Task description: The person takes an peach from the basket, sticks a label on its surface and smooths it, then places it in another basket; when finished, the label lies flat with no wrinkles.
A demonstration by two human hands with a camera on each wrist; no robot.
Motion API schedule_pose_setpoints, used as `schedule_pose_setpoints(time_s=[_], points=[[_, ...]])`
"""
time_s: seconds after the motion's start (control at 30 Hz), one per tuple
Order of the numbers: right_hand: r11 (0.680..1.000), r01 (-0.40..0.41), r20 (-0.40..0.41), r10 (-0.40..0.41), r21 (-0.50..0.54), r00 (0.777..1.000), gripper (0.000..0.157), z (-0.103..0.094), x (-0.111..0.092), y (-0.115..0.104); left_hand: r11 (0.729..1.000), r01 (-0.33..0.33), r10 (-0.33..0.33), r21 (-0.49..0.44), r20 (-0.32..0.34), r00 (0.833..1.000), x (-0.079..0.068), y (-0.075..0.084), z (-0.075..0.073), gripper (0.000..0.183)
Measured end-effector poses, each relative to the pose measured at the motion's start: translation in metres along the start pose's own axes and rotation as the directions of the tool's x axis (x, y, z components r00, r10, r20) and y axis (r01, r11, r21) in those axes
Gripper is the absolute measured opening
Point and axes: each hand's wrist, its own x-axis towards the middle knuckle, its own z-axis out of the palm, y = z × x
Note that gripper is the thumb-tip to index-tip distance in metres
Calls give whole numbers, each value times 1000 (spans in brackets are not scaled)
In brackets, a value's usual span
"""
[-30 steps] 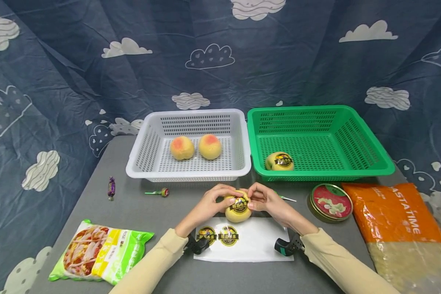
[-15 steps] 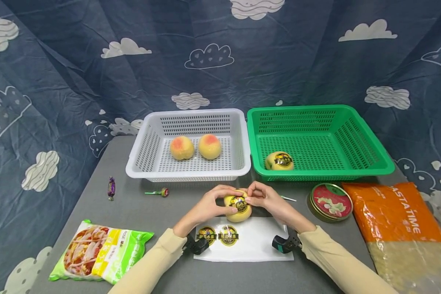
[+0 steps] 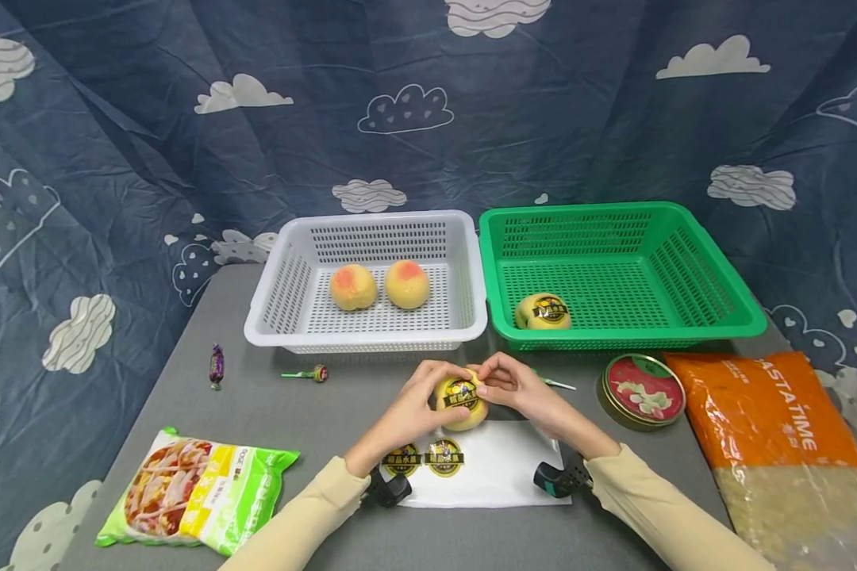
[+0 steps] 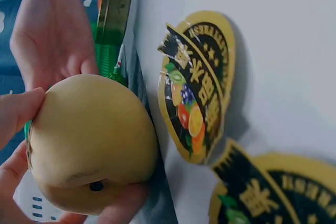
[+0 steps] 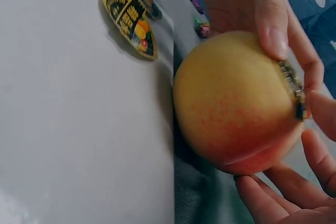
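Observation:
My left hand (image 3: pixel 417 406) grips a yellow peach (image 3: pixel 467 423) just past the far edge of a white sheet (image 3: pixel 503 468). A round black-and-gold fruit sticker (image 3: pixel 460 394) lies on the peach's upper side. At the sticker's right end, my right hand (image 3: pixel 520 390) has its thumb and curled fingers on the peach. From the right wrist, the peach (image 5: pixel 231 98) shows its red blush, with the left thumb by the sticker (image 5: pixel 294 90) and right fingers below. Two similar stickers, one on the left (image 3: pixel 401 457) and one beside it (image 3: pixel 444 457), remain on the sheet, edges lifted.
Behind stand a white basket (image 3: pixel 364 337) with two peaches and a green basket (image 3: pixel 628 337) with one stickered peach. Lollipops (image 3: pixel 319 373), a purple candy (image 3: pixel 217 366), a green food bag (image 3: pixel 196 492), a round tin (image 3: pixel 643 392) and a pasta bag (image 3: pixel 778 444) surround the sheet.
The left hand shifts its grip slightly, its thumb moving along the sticker's lower edge. The right fingertips move a little left at the sticker's right end. The peach stays nearly in place.

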Motion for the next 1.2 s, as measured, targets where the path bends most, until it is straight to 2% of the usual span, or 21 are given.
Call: schedule_pose_setpoints(time_s=[0.17,0.27,0.4,0.5,0.6,0.67,0.8,0.9,1.03,1.2], points=[[997,67,-27,-68,-32,997,27,-17,-20,-8,995,0,-2,104,23,1000,-3,5,3,49],[989,142,-63,-145,-51,987,27,-38,-38,-13,994,-8,7,106,17,1000,-2,10,3,49],[969,224,-152,-237,-101,960,31,-76,-67,-17,993,-109,107,51,40,993,6,24,3,48],[963,236,-216,-260,-129,941,34,-109,-89,-16,978,-210,210,9,52,976,19,43,2,48],[965,238,-263,-258,-107,930,36,-138,-106,-13,961,-277,277,-7,33,960,40,67,3,49],[969,238,-288,-249,-72,925,37,-154,-115,-12,951,-308,308,-15,13,951,59,82,5,50],[961,275,-307,-249,43,918,36,-179,-125,-5,947,-320,320,-24,-10,947,103,104,18,50],[959,267,-324,-224,96,919,34,-190,-127,1,958,-288,287,-16,-16,958,137,113,34,50],[958,251,-353,-189,139,916,32,-197,-126,7,970,-240,241,46,-16,970,175,114,57,50],[949,259,-372,-179,177,911,30,-199,-125,9,973,-140,139,185,19,990,203,109,80,48]])
